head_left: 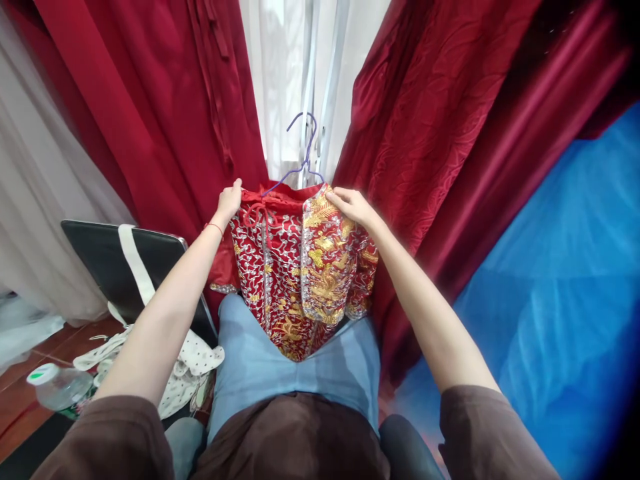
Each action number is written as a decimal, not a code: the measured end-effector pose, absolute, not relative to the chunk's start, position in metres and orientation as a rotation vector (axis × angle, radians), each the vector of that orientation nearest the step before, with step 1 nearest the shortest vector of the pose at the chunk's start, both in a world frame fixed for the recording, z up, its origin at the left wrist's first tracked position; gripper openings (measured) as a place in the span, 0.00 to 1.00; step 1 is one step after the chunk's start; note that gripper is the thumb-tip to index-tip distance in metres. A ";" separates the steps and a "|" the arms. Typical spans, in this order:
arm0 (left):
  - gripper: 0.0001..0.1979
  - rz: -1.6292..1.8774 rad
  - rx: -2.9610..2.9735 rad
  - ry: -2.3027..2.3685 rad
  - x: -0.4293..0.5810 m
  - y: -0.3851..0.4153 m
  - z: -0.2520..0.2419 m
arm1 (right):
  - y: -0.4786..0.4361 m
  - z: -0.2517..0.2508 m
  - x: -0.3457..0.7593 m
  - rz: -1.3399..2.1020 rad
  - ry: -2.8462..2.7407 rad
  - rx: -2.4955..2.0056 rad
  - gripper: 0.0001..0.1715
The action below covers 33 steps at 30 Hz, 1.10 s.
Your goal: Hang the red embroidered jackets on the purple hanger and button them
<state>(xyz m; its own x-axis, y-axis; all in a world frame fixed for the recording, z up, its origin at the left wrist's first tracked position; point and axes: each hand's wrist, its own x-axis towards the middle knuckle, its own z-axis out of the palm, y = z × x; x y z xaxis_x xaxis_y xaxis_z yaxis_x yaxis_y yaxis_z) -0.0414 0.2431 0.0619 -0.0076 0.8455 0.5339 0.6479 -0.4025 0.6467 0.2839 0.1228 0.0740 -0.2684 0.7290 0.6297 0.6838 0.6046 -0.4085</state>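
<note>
Stretched between my hands is a red embroidered skirt (267,267) with silver and gold stitching and a red tie at its waist. A red jacket (327,253) with dense gold embroidery lies with it on the right side. A purple hanger (306,157) rises from inside the garments, its hook free at the top. My left hand (231,200) is closed on the skirt's upper left corner. My right hand (353,203) pinches the jacket's upper right edge. The garments hang down to my knees, and their lower ends rest between my legs.
Red curtains (150,120) hang on both sides, with a white curtain (280,80) between them. A black chair back (105,253) with a white strap stands left. Near it are a dotted white cloth (187,367) and a plastic bottle (63,387). Blue fabric (550,293) spreads at right.
</note>
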 end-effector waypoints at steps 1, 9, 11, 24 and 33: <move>0.29 1.354 2.148 1.523 -0.037 0.235 0.065 | 0.125 0.073 0.284 0.050 -1.997 -1.135 0.34; 0.26 1.070 2.796 1.487 -0.004 0.183 0.073 | 0.120 0.066 0.276 -0.107 -1.868 -1.318 0.30; 0.24 1.125 2.822 1.560 -0.004 0.181 0.070 | 0.109 0.068 0.278 -0.149 -1.858 -1.348 0.30; 0.27 1.183 2.929 1.716 -0.016 0.188 0.071 | -0.017 0.051 0.314 -0.866 -1.453 -2.142 0.28; 0.27 1.210 2.858 1.779 -0.006 0.185 0.069 | -0.147 -0.013 0.315 0.070 -1.589 -2.170 0.37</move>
<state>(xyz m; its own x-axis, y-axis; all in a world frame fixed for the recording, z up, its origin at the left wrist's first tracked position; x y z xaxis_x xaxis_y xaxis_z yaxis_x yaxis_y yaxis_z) -0.0057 0.1848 0.0692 0.3104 0.6145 0.7253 0.9002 -0.4352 -0.0167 0.3146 -0.1468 -0.0129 0.3359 0.9164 0.2179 0.8938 -0.2371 -0.3807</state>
